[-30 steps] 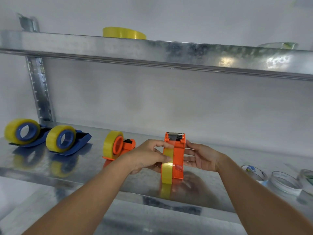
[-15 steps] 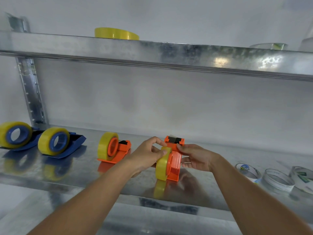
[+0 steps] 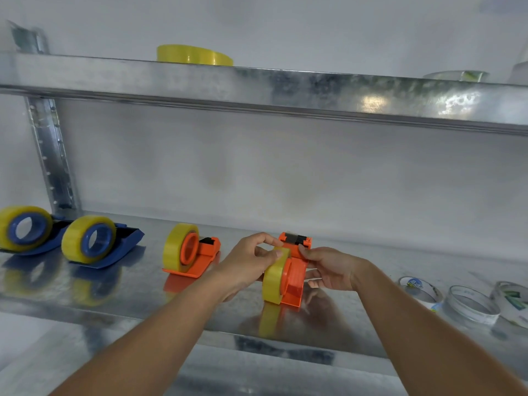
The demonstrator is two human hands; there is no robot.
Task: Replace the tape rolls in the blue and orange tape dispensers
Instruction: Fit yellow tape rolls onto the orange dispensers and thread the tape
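Orange plastic dispenser standing near shelf front edge, yellow roll on its hub. Likely light, rigid, slick; best held by flat side walls, clear of toothed cutter up top. Left hand fingers pinching the tape at roll's top; right hand fingers clamped on dispenser's side. Counted: two orange dispensers, second one just left; two blue dispensers far left. Three clear rolls at right; one yellow spare roll on upper shelf.
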